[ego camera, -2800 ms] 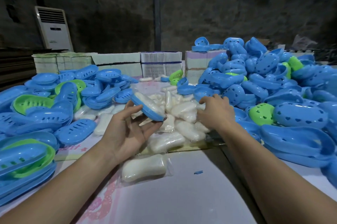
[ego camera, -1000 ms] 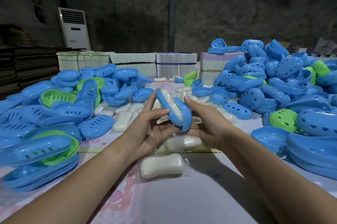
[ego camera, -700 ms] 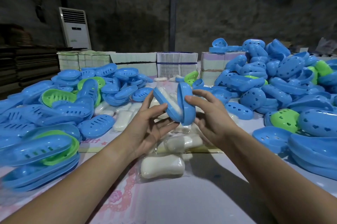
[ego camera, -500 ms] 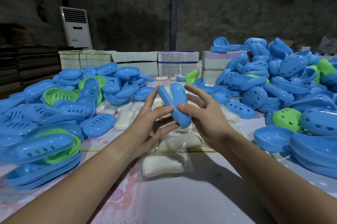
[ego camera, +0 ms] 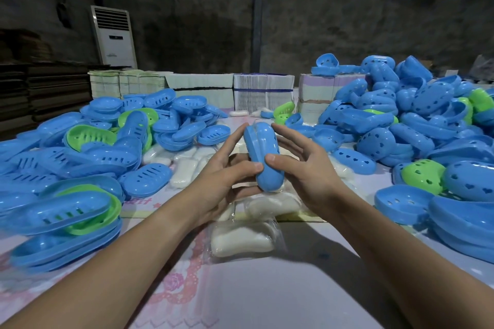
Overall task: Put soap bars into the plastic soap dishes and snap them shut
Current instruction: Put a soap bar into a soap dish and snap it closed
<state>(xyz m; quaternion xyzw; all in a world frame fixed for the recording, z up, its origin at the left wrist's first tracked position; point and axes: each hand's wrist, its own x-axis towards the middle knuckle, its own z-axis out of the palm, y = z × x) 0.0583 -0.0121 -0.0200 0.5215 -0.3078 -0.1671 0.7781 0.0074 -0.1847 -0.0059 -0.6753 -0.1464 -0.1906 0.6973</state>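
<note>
Blue soap dish (ego camera: 263,157) held on edge between both hands, long axis pointing away from the person. Left hand (ego camera: 227,181) and right hand (ego camera: 307,171) pinch its two halves together, equally near; seam looks nearly closed.

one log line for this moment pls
step: closing dish | left hand: grips blue soap dish | right hand: grips same dish | halves: together, edge-on | next soap bar: wrapped, on table
</note>
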